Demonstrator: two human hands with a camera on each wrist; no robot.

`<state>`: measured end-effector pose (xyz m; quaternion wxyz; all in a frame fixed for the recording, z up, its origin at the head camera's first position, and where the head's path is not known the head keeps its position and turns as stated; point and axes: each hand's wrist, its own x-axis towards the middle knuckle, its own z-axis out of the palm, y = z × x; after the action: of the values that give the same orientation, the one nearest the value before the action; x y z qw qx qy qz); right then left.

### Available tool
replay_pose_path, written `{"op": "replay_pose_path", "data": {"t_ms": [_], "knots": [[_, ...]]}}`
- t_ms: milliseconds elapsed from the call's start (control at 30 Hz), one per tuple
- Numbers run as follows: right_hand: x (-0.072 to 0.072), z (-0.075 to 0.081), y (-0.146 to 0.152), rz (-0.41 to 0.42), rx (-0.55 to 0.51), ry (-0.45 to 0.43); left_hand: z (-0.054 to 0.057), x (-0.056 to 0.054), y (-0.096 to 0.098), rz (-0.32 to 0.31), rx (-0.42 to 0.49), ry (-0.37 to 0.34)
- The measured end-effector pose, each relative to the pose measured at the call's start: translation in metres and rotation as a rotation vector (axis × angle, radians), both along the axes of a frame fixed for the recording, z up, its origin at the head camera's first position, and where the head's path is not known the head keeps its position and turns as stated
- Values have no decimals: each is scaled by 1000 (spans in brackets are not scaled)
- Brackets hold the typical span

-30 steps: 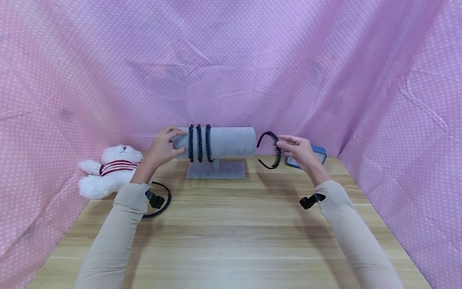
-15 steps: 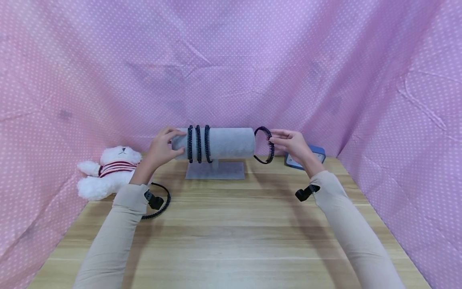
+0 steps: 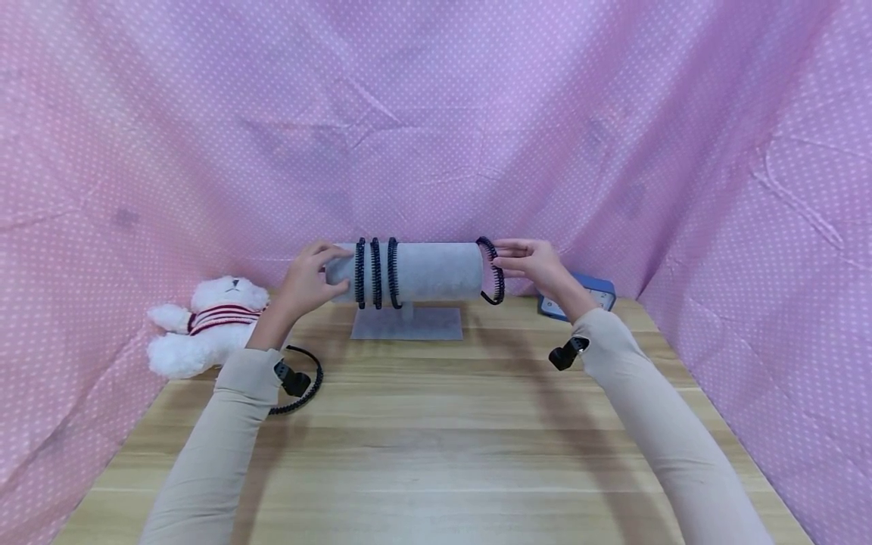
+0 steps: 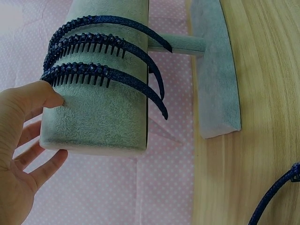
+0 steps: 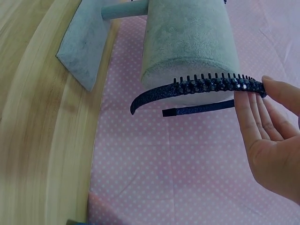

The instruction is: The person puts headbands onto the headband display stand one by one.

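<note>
"Three dark headbands (image 3: 376, 274) sit around the left part of the gray cylinder (image 3: 439, 270); where is the held headband (image 3: 499, 278)?"

"Just beside the cylinder's right end. Its arch stands crosswise to the cylinder's long axis, with the free ends turned away from the right hand (image 3: 534, 265). Whether the band touches the end face cannot be told."

"How are the right hand's fingers disposed?"

"They lie nearly straight and close together, pinching the arch against the thumb. From these fingers the band lies to the left, on the cylinder's side."

"And the left hand (image 3: 305, 280)?"

"It grips the cylinder's left end, fingers spread along the far side, thumb on the near side. The right hand is thus the nearer to the held headband, the cylinder's length separating the two."

"What else surrounds the cylinder?"

"Beneath it, a flat base (image 3: 407, 325); to its left, a white plush toy (image 3: 225, 337); left and in front, a loose headband (image 3: 316, 382) on the table (image 3: 436, 424); to its right, a blue-framed clock (image 3: 594, 283), partly hidden."
</note>
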<state>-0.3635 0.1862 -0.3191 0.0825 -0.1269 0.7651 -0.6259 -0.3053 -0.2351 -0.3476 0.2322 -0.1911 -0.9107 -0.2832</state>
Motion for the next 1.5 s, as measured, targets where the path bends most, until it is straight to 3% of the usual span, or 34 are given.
{"op": "replay_pose_path", "data": {"t_ms": [333,633,933,1133,1500], "knots": [[-8,0,-13,10,-7,-4,0,0,1,-4,1,19],[-7,0,-21,-6,48,44,0,0,-1,-3,8,3],[-6,-2,-25,-15,11,54,0,0,0,-1,4,-3],[-7,-4,-24,-12,51,83,0,0,0,2,5,-10],[-5,-5,-13,120,147,170,1,1,0,5,-4,-12]]}}
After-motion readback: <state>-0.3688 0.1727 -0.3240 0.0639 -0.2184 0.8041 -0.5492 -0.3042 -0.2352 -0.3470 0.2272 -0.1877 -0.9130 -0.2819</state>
